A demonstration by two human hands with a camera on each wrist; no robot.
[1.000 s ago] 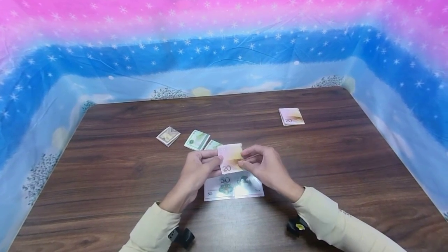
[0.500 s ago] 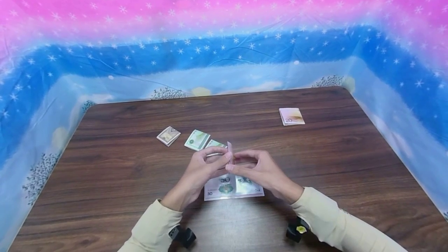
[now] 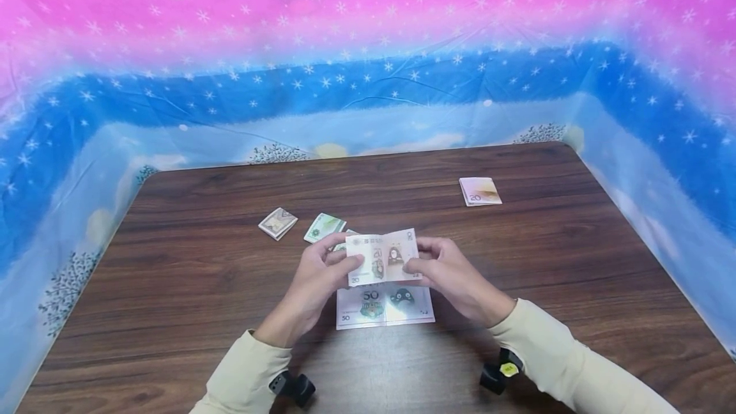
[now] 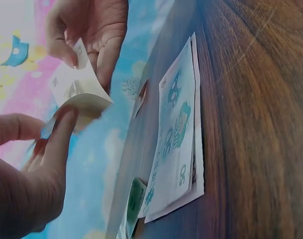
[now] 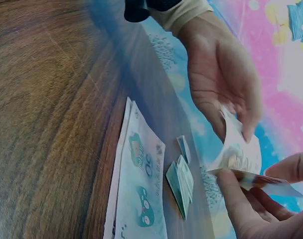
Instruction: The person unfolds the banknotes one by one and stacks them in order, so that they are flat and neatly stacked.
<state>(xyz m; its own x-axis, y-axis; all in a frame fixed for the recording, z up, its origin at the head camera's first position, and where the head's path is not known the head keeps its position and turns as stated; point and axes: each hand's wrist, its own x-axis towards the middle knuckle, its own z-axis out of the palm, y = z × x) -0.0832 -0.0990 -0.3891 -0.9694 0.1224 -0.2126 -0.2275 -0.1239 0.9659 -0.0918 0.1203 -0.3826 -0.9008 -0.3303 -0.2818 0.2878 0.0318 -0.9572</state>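
While pinched by left hand [image 3: 316,278] and right hand [image 3: 457,280], hold 20 banknote [image 3: 378,260] by opposite ends (likely light, limp).

The table [image 3: 172,312] has dark brown wood grain, and its far corners are rounded. At about the middle of the table lies a 50 note [image 3: 370,317], unfolded, with another layer under it. Left of the table's middle and farther back lie some green notes [image 3: 323,228], folded and partly hidden, and a folded brown note [image 3: 278,223]. On the table's right half, near the far edge, is a folded pink note [image 3: 480,191]. Behind the table and along its sides hangs a cloth [image 3: 356,24], pink above, blue lower, with white snowflakes.
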